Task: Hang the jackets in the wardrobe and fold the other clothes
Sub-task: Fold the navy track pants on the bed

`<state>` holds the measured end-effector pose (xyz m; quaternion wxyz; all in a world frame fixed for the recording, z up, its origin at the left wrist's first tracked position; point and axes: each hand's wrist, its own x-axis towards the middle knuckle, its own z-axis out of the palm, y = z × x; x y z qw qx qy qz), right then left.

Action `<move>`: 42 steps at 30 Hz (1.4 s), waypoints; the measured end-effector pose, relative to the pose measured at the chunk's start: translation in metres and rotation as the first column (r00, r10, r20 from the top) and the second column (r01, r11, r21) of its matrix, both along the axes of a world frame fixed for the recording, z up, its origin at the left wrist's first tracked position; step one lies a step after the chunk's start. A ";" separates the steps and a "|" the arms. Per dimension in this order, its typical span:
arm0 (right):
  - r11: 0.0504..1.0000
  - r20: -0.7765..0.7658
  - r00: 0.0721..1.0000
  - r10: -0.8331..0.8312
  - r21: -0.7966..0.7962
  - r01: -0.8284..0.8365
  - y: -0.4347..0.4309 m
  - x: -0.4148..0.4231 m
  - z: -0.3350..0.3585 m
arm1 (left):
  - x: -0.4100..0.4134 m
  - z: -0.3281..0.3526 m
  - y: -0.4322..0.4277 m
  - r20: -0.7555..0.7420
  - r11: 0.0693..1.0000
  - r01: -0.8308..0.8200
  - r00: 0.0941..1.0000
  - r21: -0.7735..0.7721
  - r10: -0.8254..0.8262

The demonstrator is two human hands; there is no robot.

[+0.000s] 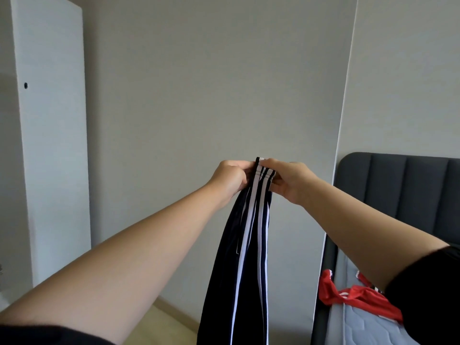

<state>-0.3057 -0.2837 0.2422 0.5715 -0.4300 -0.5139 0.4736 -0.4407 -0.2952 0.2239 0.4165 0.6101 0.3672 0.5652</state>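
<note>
— Which step are you on?

— I am holding up a pair of dark navy track trousers with white side stripes (239,270), so I judge I am starting a fold, not a hanging. My left hand (229,179) and my right hand (291,181) are meeting at the top edge of the cloth, out at arm's length.

— How are your fingers sitting?

— The fingers (270,161) of both hands are curling tight round that edge, pinching it from either side, with the stripes bunching between them. The rest of the trousers is hanging straight down and running out of view below.

— What is the next move asking of you?

— I am thinking the two legs need lining up, stripe on stripe, and then a flat place to lie. The grey quilted mattress (361,329) is lying to my right, and a red garment with white stripes (348,297) is sprawling on it unfolded, so I would be needing the bare part beside that.

— And farther off?

— The dark grey padded headboard (403,190) is standing behind the mattress, and a tall white wardrobe panel (52,145) is standing off to my left against the pale grey wall (199,83).
</note>
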 end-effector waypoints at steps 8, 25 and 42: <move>0.995 0.052 0.994 -0.099 -0.012 0.100 0.015 0.006 -0.011 | 0.007 -0.016 -0.001 0.131 0.996 0.020 0.991 -0.086 -0.008; 0.852 -0.273 0.810 -0.519 -0.091 0.515 0.022 0.092 -0.015 | 0.100 -0.131 0.024 0.884 0.746 0.659 0.401 -0.097 -0.239; 0.173 -0.280 0.054 -0.958 -0.421 0.891 -0.219 0.443 -0.216 | 0.397 -0.232 -0.089 0.846 0.421 0.802 0.517 -0.424 -0.132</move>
